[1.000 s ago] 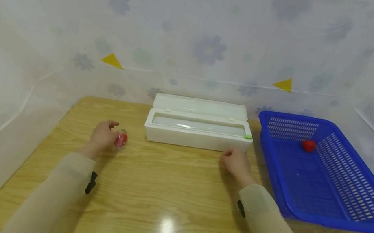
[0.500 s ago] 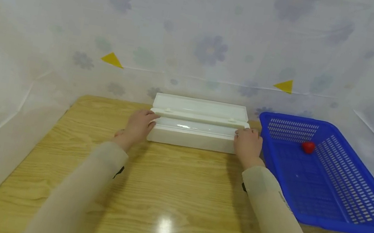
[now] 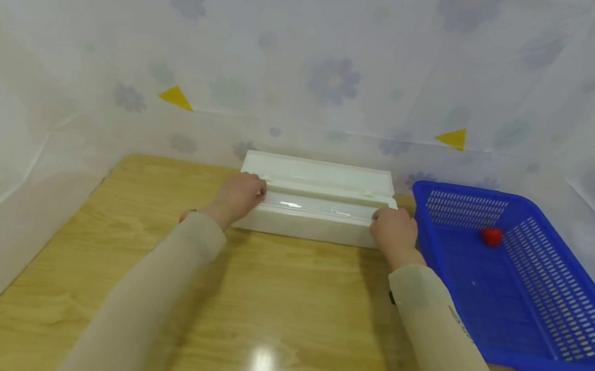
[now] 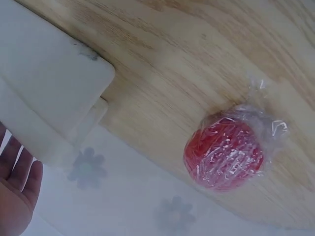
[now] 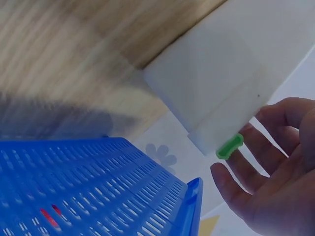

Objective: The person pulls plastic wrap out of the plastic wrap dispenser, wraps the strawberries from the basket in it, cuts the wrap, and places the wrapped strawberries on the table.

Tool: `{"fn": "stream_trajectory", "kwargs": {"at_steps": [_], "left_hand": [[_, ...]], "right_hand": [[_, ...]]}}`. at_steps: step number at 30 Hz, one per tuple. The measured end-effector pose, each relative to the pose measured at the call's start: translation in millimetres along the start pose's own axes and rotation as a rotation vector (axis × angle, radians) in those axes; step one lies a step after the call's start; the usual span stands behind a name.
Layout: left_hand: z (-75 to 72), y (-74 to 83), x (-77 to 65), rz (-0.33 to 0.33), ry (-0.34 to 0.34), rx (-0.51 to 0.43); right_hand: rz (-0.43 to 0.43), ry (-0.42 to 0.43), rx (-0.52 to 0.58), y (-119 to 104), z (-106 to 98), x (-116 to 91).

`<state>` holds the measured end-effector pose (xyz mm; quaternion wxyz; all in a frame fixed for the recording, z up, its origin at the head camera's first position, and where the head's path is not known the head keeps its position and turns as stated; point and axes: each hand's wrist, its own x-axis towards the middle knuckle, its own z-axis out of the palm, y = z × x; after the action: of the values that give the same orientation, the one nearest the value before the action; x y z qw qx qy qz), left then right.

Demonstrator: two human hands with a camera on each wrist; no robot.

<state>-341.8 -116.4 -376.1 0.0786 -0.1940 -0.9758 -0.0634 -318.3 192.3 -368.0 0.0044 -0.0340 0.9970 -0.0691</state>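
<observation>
Both hands up at the white box (image 3: 305, 226) now.
My left hand (image 3: 239, 195) went from the wrapped red ball (image 4: 224, 156) to box's left end, then inward; my right hand (image 3: 395, 231), from box's front to its right end.

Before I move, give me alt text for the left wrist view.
A red roundish object in clear wrap rests on the wood-grain table, right of center. A white box juts in at upper left, with part of the left hand below.

Plastic and wood-grain finishes.
Between the left hand (image 3: 239, 195) and right hand (image 3: 396, 233), smooth plastic box (image 3: 308, 228) with glossy film (image 3: 317, 206); under both, glossy wood-grain table (image 3: 284, 301); beside the right, smooth plastic basket (image 3: 491, 297); beside the left, crinkled, shiny wrap (image 4: 246, 142).
</observation>
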Motion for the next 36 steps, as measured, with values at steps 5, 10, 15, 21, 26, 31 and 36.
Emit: {"fn": "stream_trajectory", "kwargs": {"at_steps": [5,10,15,21,26,31,36], "left_hand": [[0.7,1.8,1.5,-0.080,-0.036,-0.072],[2.0,1.2,0.0,-0.074,0.020,-0.138],[0.2,1.4,-1.0,-0.075,0.042,-0.135],[-3.4,1.7,-0.7,-0.099,-0.023,-0.137],[-2.2,3.1,2.7,-0.087,-0.060,-0.103],[2.7,1.2,1.9,-0.053,-0.022,-0.065],[7.5,-1.9,1.9,-0.024,0.075,-0.076]], "right_hand": [[-0.016,0.030,-0.007,1.1,-3.8,3.2],[-0.031,0.116,0.007,4.2,-0.8,6.8],[-0.050,0.153,0.002,5.8,3.1,11.9],[-0.069,0.139,0.017,6.2,2.8,16.9],[-0.079,0.135,0.031,8.8,-0.6,19.0],[-0.091,0.109,0.064,8.8,-2.2,21.9],[-0.071,0.064,0.107,10.2,-3.4,25.2]]}}
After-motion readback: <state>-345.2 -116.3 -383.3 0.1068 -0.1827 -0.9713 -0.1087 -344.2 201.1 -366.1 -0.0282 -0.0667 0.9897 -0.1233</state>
